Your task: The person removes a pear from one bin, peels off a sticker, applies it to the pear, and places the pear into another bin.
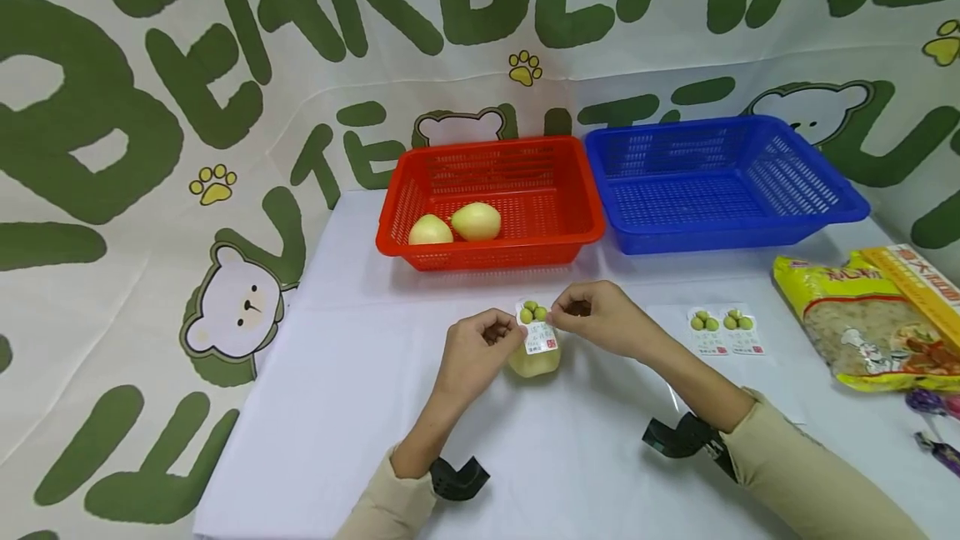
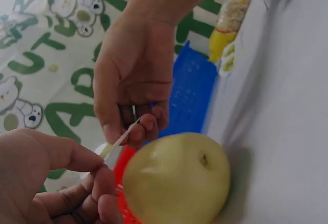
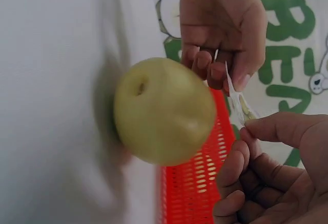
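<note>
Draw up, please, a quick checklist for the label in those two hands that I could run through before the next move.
1. Label gripped at both sides: ok, the left hand and right hand each pinch it.
2. Printed side facing the head camera: ok.
3. Label clear of the fruit in front of the hands: ok, both wrist views show a gap.
4. Fruit steadied by a hand: not ok, neither hand grips it.
5. Sticky side clean: cannot tell, the back is not shown clearly.
6. Spare labels within view: ok, two lie to the right.
</note>
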Demonstrator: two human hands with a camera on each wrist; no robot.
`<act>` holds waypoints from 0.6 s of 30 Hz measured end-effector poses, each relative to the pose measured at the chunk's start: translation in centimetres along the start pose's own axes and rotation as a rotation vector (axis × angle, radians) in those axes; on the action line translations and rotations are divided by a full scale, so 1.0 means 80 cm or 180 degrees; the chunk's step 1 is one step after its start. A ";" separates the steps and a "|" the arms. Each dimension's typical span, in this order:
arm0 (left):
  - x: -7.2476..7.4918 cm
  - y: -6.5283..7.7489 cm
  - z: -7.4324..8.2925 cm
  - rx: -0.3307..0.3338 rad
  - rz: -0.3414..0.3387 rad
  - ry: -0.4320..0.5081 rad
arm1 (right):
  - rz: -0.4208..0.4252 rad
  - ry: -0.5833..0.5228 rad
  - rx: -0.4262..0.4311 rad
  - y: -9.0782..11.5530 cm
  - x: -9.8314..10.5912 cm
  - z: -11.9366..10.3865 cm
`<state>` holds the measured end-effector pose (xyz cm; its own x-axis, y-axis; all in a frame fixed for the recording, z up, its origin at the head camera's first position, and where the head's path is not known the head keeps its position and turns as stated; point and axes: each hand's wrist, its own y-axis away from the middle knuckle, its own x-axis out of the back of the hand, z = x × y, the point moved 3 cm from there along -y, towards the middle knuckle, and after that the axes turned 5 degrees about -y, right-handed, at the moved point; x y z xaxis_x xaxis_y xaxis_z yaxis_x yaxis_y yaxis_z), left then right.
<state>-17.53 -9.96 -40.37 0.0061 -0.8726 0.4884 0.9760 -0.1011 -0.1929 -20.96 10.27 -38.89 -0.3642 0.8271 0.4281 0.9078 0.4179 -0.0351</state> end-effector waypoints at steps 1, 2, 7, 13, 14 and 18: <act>-0.001 0.001 -0.003 0.0012 -0.0006 -0.0030 | -0.0011 0.0036 -0.0015 -0.001 -0.002 0.002; -0.002 0.001 -0.005 0.0019 -0.0008 -0.0064 | -0.0023 0.0085 -0.0029 -0.003 -0.004 0.004; -0.007 0.002 -0.013 -0.0027 0.0019 -0.0268 | -0.0019 0.0385 0.0001 -0.005 -0.009 0.012; -0.009 0.000 -0.020 0.0020 -0.0056 -0.0629 | -0.0008 0.0450 0.0088 0.003 -0.010 0.018; -0.010 0.000 -0.022 0.0026 -0.0123 -0.0655 | -0.0046 0.0417 0.0058 0.005 -0.011 0.020; -0.013 0.001 -0.031 0.0131 -0.0433 -0.0557 | -0.0166 0.0181 -0.0184 0.012 -0.022 0.029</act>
<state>-18.00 -10.23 -43.00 -0.0921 -0.7556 0.6485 0.9784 -0.1896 -0.0819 -19.95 10.10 -41.79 -0.4003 0.7815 0.4786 0.8991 0.4360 0.0401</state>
